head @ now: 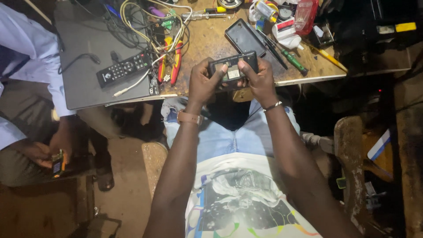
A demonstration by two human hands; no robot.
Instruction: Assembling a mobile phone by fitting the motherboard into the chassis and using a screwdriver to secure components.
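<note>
Both hands hold the small black phone [232, 69] w/ its back off, left hand [203, 84] & right hand [260, 81] shut tight on its ends, thumbs on top; the back isn't on yet, screwdriver [288, 58] lies just past the right hand.

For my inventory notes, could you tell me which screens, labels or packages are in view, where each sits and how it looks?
Small phone: held in both hands, dark, oblong, back open.
Large phone: on the bench, black screen, unlit.
Remote: on the grey laptop, black, long.
Red packet: bench top edge.
</note>
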